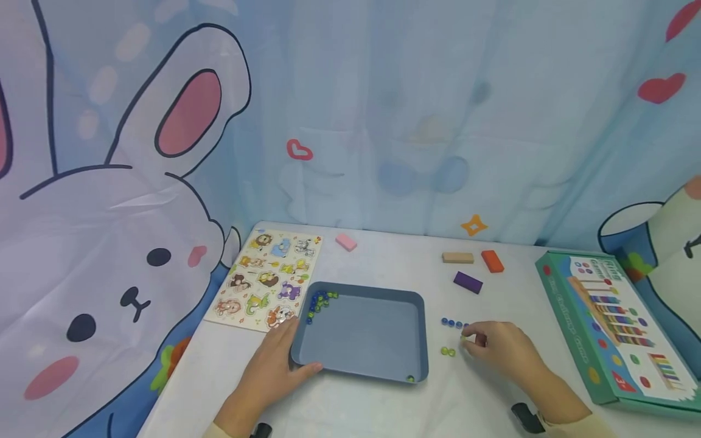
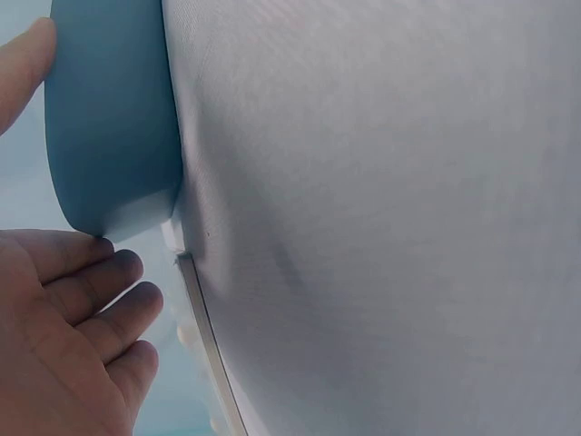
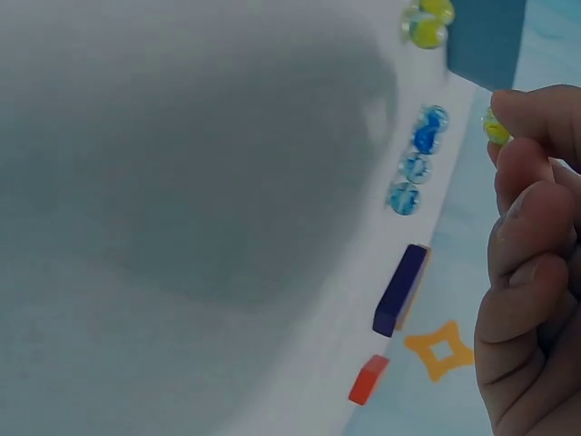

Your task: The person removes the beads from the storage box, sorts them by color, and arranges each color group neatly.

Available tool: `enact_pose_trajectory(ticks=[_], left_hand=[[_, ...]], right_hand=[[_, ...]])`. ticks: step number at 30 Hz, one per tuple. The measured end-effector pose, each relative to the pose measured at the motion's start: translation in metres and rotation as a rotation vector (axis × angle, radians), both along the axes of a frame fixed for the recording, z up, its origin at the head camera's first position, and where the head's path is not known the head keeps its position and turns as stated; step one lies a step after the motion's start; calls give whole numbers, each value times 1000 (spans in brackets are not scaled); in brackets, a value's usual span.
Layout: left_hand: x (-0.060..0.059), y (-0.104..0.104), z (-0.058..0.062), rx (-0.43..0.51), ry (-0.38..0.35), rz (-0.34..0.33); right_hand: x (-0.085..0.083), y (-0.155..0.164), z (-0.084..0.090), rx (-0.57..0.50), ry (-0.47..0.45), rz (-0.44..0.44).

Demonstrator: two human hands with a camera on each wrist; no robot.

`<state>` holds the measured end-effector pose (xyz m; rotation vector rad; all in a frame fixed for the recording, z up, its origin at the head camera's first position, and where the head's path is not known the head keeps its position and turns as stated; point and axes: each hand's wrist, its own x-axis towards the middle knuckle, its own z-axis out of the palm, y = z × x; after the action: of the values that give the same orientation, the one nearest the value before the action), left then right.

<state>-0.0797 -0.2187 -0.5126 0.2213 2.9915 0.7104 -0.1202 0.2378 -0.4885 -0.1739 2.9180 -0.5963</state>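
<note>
The right hand [image 1: 501,348] pinches a yellow marble [image 3: 495,127] at its fingertips, just above the table [image 1: 383,261], right of the blue tray [image 1: 378,298]. The left hand [image 1: 274,365], fingers relaxed, rests against the tray's near-left corner. The tray's long axis runs left to right. Blue marbles [image 1: 453,323] and yellow-green ones [image 1: 448,351] lie just beside the right hand. A cartoon-print curtain [image 1: 383,121] hangs behind the white table.

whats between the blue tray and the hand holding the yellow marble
In the head view, two loose yellow-green glass marbles lie on the white table between the blue plastic tray and the right hand; a row of blue marbles sits just behind them.
</note>
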Motion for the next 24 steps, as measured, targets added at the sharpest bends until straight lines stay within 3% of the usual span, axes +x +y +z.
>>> enact_pose_trajectory(ticks=[9,24], left_hand=[[1,0,0,-4,9,-2],[1,1,1,5,-1,-2]], right_hand=[[0,-4,-12,42,-82,1],[3,-7,-20,42,-85,6]])
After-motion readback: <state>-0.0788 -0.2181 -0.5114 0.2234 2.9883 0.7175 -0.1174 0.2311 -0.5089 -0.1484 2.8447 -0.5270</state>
